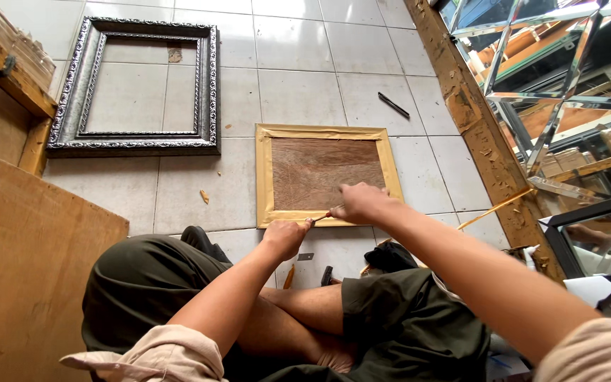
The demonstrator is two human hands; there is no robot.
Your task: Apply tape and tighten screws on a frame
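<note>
Tiled floor lies bare around the taped frame (327,173), both hands (286,237) (362,201) pinching a small tool (322,216) at its near edge.

Single head view, looking steeply down over wearer's own knees onto tiled floor (305,64). Both forearms reaching in from near edge, close to lens. Small wood-backed frame (327,173) sitting mid-distance, centre. Ornate grey frame (136,85) lying far left. Mirror panels (567,92) filling right edge.

Matt brown wooden panel (327,172), tan paper-taped edges; glossy white floor tiles (298,64)
</note>
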